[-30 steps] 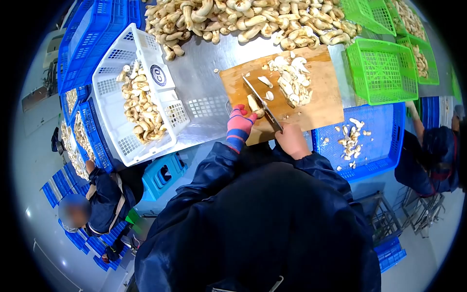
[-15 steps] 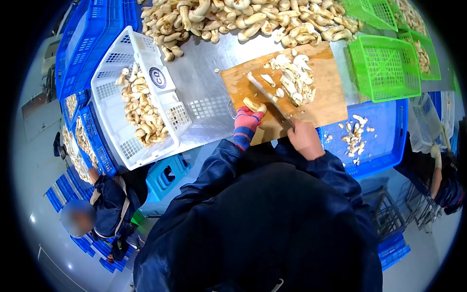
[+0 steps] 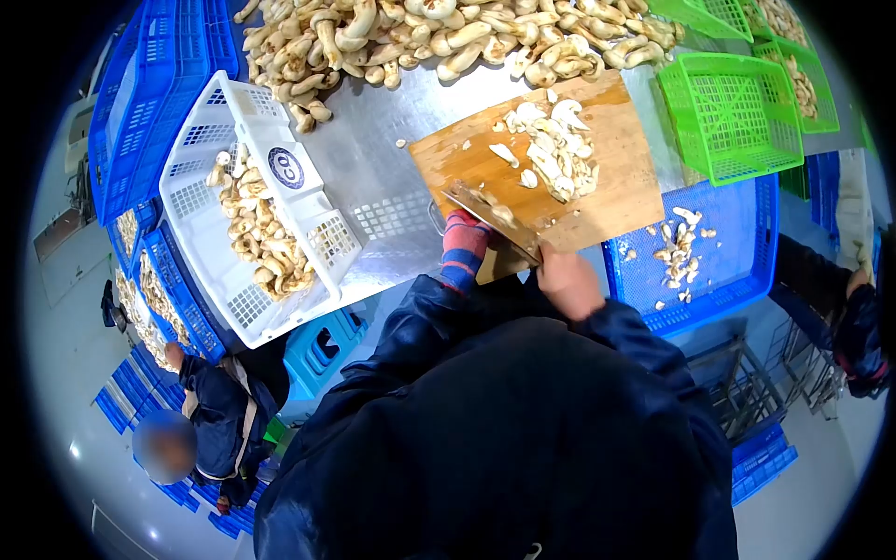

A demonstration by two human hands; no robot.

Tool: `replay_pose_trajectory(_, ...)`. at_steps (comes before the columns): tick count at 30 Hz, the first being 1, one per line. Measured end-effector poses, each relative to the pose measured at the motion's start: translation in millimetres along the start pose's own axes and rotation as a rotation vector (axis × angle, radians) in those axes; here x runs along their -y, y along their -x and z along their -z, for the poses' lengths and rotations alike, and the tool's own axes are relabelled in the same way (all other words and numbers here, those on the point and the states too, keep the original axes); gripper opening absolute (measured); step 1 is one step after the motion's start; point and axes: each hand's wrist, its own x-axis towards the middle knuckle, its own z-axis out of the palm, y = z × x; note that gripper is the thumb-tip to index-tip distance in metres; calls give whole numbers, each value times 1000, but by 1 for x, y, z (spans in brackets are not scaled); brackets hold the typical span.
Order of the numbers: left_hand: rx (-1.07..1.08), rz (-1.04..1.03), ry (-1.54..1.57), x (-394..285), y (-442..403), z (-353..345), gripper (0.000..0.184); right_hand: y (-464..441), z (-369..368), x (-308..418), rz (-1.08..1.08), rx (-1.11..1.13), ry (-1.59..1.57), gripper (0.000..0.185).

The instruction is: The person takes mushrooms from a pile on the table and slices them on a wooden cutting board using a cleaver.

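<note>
My right hand [image 3: 570,284] is closed round the handle of a knife [image 3: 487,211], whose blade points up and left over the near part of the wooden cutting board [image 3: 625,177]. My left hand [image 3: 465,238], in a pink and blue striped glove, is at the board's near left edge, closed on a mushroom. The blade hides its fingertips and most of that mushroom. Pale cut mushroom slices [image 3: 557,154] lie heaped on the board beyond the knife, with a few loose pieces beside them.
Whole mushrooms [image 3: 457,42] are piled along the back of the metal table [image 3: 373,131]. A white basket [image 3: 322,280] of mushrooms stands left. A green basket [image 3: 733,117] and a blue tray [image 3: 761,252] holding small pieces are right. Co-workers [image 3: 224,411] are at both sides.
The knife has come down and left onto the mushroom by my left hand, its blade now covering the fingertips. The view has shifted slightly.
</note>
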Motion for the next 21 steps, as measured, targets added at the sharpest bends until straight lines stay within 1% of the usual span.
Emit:
replay_pose_trajectory(2, -1, 63, 99, 58, -30, -10, 44, -20, -6, 1, 42, -20, 10, 19)
replay_pose_trajectory(3, -10, -160, -85, 75, -41, -11, 41, -16, 4, 7, 34, 10, -10, 20)
replay_pose_trajectory(4, -12, -376, -273, 79, -43, -8, 37, -6, 13, 11, 38, 29, -15, 20)
replay_pose_trajectory(6, 57, -544, -658, 76, -39, -4, 32, 17, 30, 13, 33, 62, -20, 21)
replay_pose_trajectory(7, 120, -490, -851, 28, -19, 4, 31, 26, 34, 12, -13, 121, 1, 21)
replay_pose_trajectory(8, 183, -433, -1042, -1, -8, 8, 31, 33, 40, 13, -45, 137, -13, 21)
replay_pose_trajectory(9, 258, -398, -1100, -2, -11, 9, 29, 39, 46, 15, -74, 154, -28, 21)
replay_pose_trajectory(11, 240, -389, -1073, 17, -23, 4, 26, 45, 52, 17, -138, 191, -26, 20)
replay_pose_trajectory(12, 232, -385, -1061, 34, -30, 1, 25, 46, 52, 17, -136, 186, -32, 20)
replay_pose_trajectory(14, 100, -361, -668, 83, -43, -8, 24, 47, 49, 15, -132, 174, -46, 20)
replay_pose_trajectory(16, 39, -364, -409, 102, -49, -11, 31, 47, 51, 16, -161, 179, -52, 19)
replay_pose_trajectory(17, 40, -383, -347, 109, -52, -13, 34, 46, 52, 17, -174, 184, -56, 19)
replay_pose_trajectory(19, 42, -218, -159, 85, -40, -9, 36, 37, 39, 14, -163, 166, -102, 19)
replay_pose_trajectory(20, 44, -35, -33, 31, -17, -1, 35, 30, 31, 12, -157, 157, -124, 19)
replay_pose_trajectory(21, 45, 145, 95, 0, -5, 4, 34, 16, 24, 14, -148, 152, -138, 19)
